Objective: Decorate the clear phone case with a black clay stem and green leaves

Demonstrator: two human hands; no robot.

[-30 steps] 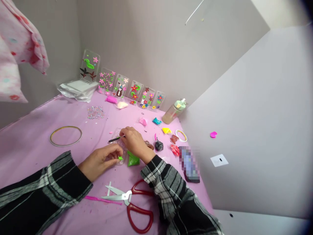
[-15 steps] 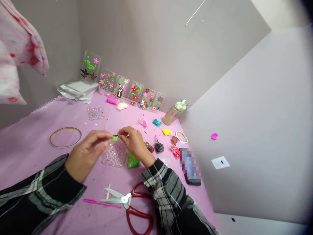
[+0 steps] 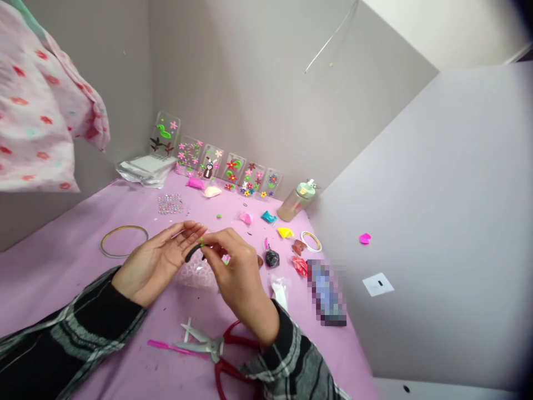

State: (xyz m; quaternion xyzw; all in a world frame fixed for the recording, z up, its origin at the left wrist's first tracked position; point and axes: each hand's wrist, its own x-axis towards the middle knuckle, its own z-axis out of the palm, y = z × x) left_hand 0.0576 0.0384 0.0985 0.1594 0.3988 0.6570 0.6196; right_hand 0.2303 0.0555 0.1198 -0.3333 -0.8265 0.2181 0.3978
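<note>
My left hand is raised above the pink table with its palm up and fingers stretched out. My right hand pinches a thin black tool, whose tip rests against my left palm. A tiny bit of green clay sits by my right fingertips. Under both hands lies a clear phone case with a pale pink pattern.
Red-handled scissors and a pink stick lie near me. Small clay packets, a tape ring, a hoop, rhinestones, a bottle and a phone surround the hands. Decorated cases lean on the wall.
Both hands rose off the table. My left hand opened flat, palm up. The black tool now rests against it, and the green clay bag is hidden behind my right hand.
</note>
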